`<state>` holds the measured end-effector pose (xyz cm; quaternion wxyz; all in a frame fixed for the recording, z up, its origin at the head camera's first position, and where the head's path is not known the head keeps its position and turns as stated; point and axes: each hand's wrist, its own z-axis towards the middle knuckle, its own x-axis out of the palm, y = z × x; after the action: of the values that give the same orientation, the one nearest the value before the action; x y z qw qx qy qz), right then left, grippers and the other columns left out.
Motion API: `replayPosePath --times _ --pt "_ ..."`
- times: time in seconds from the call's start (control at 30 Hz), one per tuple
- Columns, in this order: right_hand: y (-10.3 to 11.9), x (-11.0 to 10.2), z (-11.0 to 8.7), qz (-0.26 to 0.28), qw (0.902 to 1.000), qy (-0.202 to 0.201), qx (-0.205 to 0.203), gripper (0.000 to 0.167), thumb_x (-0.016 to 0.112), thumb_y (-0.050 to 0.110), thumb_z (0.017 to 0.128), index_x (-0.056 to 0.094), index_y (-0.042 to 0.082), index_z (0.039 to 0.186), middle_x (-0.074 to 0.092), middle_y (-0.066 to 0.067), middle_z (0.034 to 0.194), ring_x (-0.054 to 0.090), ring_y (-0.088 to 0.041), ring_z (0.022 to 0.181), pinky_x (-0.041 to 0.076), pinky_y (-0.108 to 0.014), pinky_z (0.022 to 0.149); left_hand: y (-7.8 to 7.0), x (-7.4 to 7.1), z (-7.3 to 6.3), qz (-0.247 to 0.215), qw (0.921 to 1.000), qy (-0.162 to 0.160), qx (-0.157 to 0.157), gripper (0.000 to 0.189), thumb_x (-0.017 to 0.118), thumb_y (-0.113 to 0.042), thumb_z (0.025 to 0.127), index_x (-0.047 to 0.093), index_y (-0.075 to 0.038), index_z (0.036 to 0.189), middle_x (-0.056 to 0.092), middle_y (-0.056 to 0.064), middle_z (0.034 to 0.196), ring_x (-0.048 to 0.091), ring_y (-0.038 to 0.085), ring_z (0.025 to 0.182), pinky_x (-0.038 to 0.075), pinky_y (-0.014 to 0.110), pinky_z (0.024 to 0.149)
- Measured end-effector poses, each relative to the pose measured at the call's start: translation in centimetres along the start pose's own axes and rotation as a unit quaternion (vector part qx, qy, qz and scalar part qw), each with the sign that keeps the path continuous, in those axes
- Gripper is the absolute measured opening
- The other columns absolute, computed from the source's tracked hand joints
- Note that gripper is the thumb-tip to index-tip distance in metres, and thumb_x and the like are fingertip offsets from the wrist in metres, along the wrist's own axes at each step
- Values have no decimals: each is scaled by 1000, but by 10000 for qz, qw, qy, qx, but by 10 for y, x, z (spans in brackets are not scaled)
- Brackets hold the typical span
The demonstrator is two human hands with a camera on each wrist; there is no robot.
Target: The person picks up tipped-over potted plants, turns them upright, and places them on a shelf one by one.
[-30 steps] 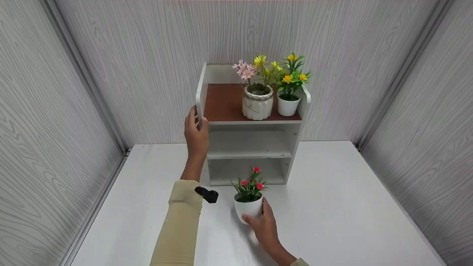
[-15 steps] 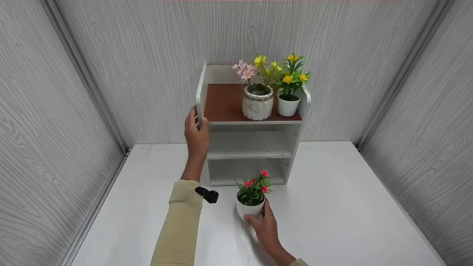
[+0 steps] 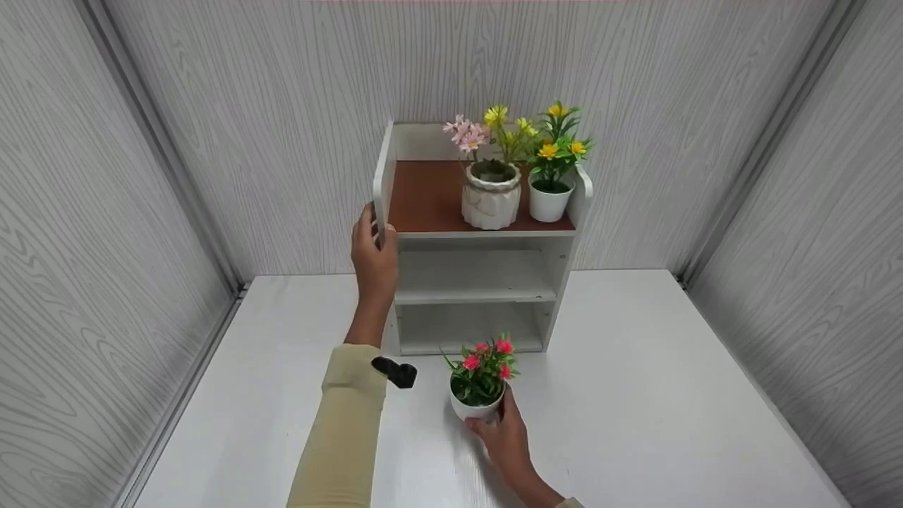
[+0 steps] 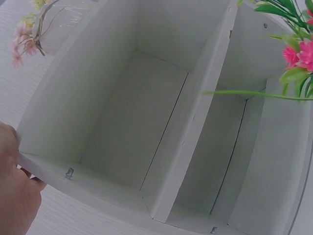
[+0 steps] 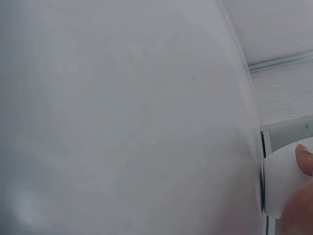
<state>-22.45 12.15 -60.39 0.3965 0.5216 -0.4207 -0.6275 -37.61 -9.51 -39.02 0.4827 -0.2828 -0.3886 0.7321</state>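
A small white flowerpot (image 3: 471, 410) with red-pink flowers stands in front of the shelf, its top leaning toward me. My right hand (image 3: 506, 437) holds it from the right, thumb in front. At the edge of the right wrist view, the pot (image 5: 282, 178) and that hand (image 5: 299, 208) show close over the white surface. My left hand (image 3: 375, 257) grips the left side panel of a white shelf unit (image 3: 487, 235); the left wrist view shows this hand (image 4: 17, 196) at the panel's edge. Pink flowers (image 4: 299, 56) overlap the lower compartment there.
On the brown top shelf (image 3: 427, 197) stand a ribbed ceramic pot (image 3: 492, 204) with pink and yellow flowers and a white pot (image 3: 548, 204) with orange-yellow flowers. Two white compartments lie below. Wood-grain walls (image 3: 282, 106) enclose the white table (image 3: 635, 395).
The pot in my right hand has tipped toward me, its flowers lower and its soil side more in view. My left hand keeps its place on the shelf's side.
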Motion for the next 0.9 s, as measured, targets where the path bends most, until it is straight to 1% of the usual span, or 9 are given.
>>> replayPosePath --times 0.13,0.27,0.33,0.47,0.6,0.7,0.8,0.9 --pt "-2 0 -2 104 9998 139 -68 103 85 10 80 20 1 159 32 -24 159 32 -42 148 36 -53 115 1 0 -1 6 10000 -25 36 53 47 -26 107 34 -14 157 45 8 148 47 23 136 46 39 109" --pt "-5 -2 -2 381 9988 231 -221 103 84 8 81 18 4 160 30 -22 161 29 -40 149 33 -53 117 2 0 0 -56 10000 -22 43 53 46 -26 107 34 -13 157 44 8 149 46 23 136 46 39 109" --pt "-5 -4 -2 372 9988 249 -217 104 84 8 80 17 3 160 30 -23 161 29 -41 149 34 -54 116 2 1 0 -65 10000 -15 25 54 47 -26 107 34 -13 157 44 8 149 46 23 137 45 39 110" --pt "-4 -5 -1 244 9994 251 -64 104 84 8 80 18 1 160 30 -25 160 30 -42 148 36 -54 115 1 1 0 -42 10000 -15 -23 54 47 -27 107 33 -14 157 44 8 149 46 22 137 45 38 110" --pt "-1 -5 -2 147 9996 228 117 104 85 17 81 19 -1 159 31 -26 159 33 -43 147 39 -54 113 1 1 0 -39 10000 -20 -16 54 47 -27 107 34 -15 157 44 9 149 47 24 138 46 40 110" --pt "2 -5 -4 213 9995 156 170 104 85 21 81 20 1 159 31 -24 160 31 -41 148 38 -54 114 0 1 0 -38 10000 -28 -11 54 48 -27 107 34 -15 157 44 8 149 47 24 137 46 40 110" --pt "6 -3 -6 293 9995 -2 95 102 86 19 81 22 3 159 31 -20 161 29 -39 150 35 -54 116 0 0 0 -25 10000 -32 -15 54 48 -26 107 34 -14 157 44 7 149 47 23 137 46 39 110" --pt "7 -1 -7 211 9995 -224 -14 102 86 17 80 23 3 159 30 -20 161 28 -38 150 33 -55 117 0 1 0 -46 10000 -14 -33 54 47 -25 107 33 -13 157 44 7 150 46 22 138 45 38 110"
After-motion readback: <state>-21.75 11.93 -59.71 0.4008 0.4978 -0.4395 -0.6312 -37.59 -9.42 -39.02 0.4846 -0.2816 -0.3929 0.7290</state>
